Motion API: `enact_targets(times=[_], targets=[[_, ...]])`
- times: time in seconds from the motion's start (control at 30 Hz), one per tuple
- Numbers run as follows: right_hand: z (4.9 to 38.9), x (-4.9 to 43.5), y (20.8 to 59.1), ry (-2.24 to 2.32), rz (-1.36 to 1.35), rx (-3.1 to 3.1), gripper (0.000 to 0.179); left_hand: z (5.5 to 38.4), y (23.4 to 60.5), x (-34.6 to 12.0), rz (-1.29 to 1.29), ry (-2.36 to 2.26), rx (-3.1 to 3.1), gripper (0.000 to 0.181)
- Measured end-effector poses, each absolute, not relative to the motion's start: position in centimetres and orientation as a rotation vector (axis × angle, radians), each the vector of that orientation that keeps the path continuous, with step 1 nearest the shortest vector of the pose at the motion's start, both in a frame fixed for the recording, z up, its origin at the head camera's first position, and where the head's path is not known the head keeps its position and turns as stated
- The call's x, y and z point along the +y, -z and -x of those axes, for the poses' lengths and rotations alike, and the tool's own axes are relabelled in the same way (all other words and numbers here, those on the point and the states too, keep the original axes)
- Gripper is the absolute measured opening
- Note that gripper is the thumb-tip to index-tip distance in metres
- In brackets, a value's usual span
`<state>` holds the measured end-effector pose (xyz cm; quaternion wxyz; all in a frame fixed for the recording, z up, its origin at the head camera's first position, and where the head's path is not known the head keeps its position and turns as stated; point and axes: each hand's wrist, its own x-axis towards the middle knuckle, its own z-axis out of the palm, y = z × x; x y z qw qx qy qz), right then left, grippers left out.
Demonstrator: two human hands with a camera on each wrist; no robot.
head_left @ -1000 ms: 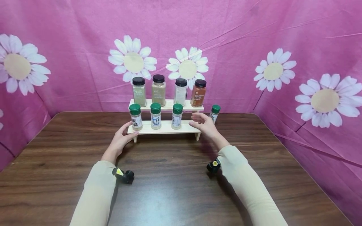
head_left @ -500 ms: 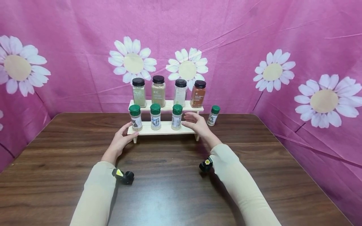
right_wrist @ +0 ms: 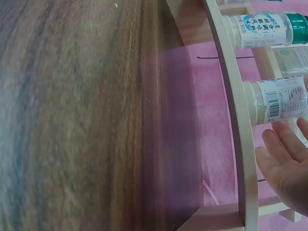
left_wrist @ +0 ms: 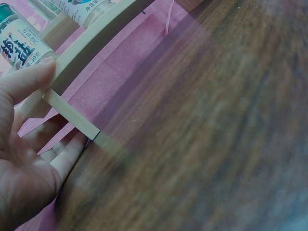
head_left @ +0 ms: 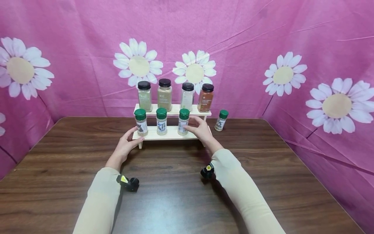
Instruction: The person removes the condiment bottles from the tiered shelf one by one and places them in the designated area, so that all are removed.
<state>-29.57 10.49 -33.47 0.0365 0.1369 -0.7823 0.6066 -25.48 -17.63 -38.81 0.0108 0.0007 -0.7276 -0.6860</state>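
Note:
A two-tier pale wooden rack (head_left: 172, 137) stands on the table, holding spice jars on both shelves. My left hand (head_left: 124, 146) grips the lower shelf's left end; in the left wrist view its thumb lies along the edge beside a green-capped jar (left_wrist: 23, 41), fingers below. At the lower shelf's right part, my right hand (head_left: 203, 130) has thumb and fingers around the side of the third green-capped spice jar (head_left: 182, 124). The right wrist view shows fingertips right at this upright jar (right_wrist: 279, 100); most of the thumb is out of frame there.
Another green-capped jar (head_left: 220, 121) stands on the table right of the rack. Several black-capped jars, among them a red one (head_left: 205, 100), line the upper shelf. A pink flowered cloth (head_left: 239, 65) hangs behind the brown wooden table (head_left: 163, 195).
My right hand has moved left along the lower shelf to the third green-capped jar, uncovering the jar on the table. The left hand has stayed at the rack's end.

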Motion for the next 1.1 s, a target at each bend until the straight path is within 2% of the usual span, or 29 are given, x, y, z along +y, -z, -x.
enact_targets(times=[1.1], targets=[[29.2, 8.8, 34.2, -1.875, -0.347, -2.244, 0.034, 25.5, 38.8, -17.5, -0.007, 2.126, -2.276, 0.066]])
